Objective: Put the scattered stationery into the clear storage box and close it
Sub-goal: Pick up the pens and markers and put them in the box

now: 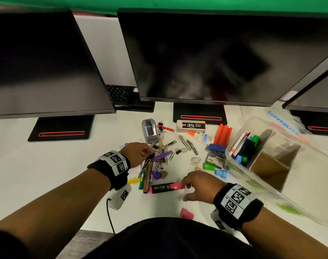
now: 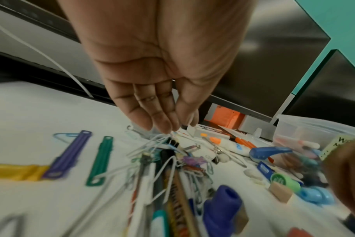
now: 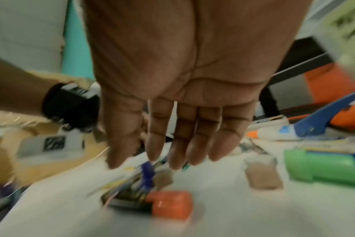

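Over on the left of the white desk (image 1: 47, 174), the left hand (image 1: 136, 153) reaches into a tangled pile of paper clips (image 2: 152, 144), its fingertips (image 2: 166, 129) and thumb drawn together and pinching some of the white wire clips at the top of the heap. Beside that pile, nearer the left edge in the wrist view, lie a yellow strip (image 2: 14, 172), a purple clip bar (image 2: 68, 154) and a green clip bar (image 2: 100, 160), roughly side by side. Behind the pile stands a grey tape dispenser (image 1: 149, 130), with a box of staples (image 1: 191, 126) and a glue bottle (image 1: 203, 137) further right.

Toward the middle, a pink and black highlighter (image 1: 165, 187) lies flat on the desk. The right hand (image 1: 198, 186) hovers just beside its pink end with fingers straight and spread, holding nothing; whether the fingertips touch the marker is unclear through the blur. A loose pink cap (image 1: 187, 213) sits near the desk edge below that hand.

Further right are a green cap (image 1: 209, 166), a light blue cap (image 1: 221, 172) and a blue stapler (image 1: 216, 147). At the far right stands the clear storage box (image 1: 271, 186), open and tilted in the wide view, with several markers and pens (image 1: 247, 146) already inside at its far end.
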`<state>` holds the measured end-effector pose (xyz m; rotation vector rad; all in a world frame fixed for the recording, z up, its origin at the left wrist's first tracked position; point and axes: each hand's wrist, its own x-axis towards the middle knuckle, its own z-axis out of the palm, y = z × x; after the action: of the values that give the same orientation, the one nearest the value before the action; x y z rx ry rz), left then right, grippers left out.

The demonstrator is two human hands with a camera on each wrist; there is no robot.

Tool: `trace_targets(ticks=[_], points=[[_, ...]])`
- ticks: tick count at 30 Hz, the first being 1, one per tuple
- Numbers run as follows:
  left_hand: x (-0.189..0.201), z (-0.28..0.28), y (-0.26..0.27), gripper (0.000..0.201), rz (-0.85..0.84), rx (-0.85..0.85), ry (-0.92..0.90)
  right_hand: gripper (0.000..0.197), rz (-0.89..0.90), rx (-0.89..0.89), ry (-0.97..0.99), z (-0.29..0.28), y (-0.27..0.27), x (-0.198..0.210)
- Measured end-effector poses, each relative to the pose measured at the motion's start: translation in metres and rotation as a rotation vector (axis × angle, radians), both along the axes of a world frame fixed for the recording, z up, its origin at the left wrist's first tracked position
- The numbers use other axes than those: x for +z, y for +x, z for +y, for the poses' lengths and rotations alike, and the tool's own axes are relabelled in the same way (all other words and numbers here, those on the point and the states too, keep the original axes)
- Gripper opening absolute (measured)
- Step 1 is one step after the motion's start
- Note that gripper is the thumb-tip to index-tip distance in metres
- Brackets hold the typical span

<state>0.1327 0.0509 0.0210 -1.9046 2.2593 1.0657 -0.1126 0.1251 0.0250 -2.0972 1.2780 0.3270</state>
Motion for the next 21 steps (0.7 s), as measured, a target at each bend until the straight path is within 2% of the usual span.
trace_targets(ticks=[3,7,9,13,16,21], points=[[-0.005,0.005,0.02,0.033,-0.022,-0.037,0.017,0.049,0.093,0.146,0.093,0.012,0.015,-0.022],[-0.012,0.009,0.036,0.031,-0.041,-0.082,0.054,0.041,0.143,0.234,0.092,0.027,0.02,-0.038],[-0.015,0.011,0.039,0.031,-0.041,-0.117,0.068,0.033,0.12,0.184,0.063,0.027,0.023,-0.042],[-0.017,0.01,0.035,0.031,-0.044,-0.165,0.066,0.032,0.041,0.019,0.005,0.011,0.017,-0.047],[-0.018,0.008,0.037,0.03,-0.045,-0.181,0.078,0.02,0.049,-0.113,-0.138,-0.007,0.013,-0.042],[-0.024,0.012,0.038,0.022,-0.085,-0.258,0.136,0.022,0.047,-0.331,-0.313,-0.026,0.01,-0.049]])
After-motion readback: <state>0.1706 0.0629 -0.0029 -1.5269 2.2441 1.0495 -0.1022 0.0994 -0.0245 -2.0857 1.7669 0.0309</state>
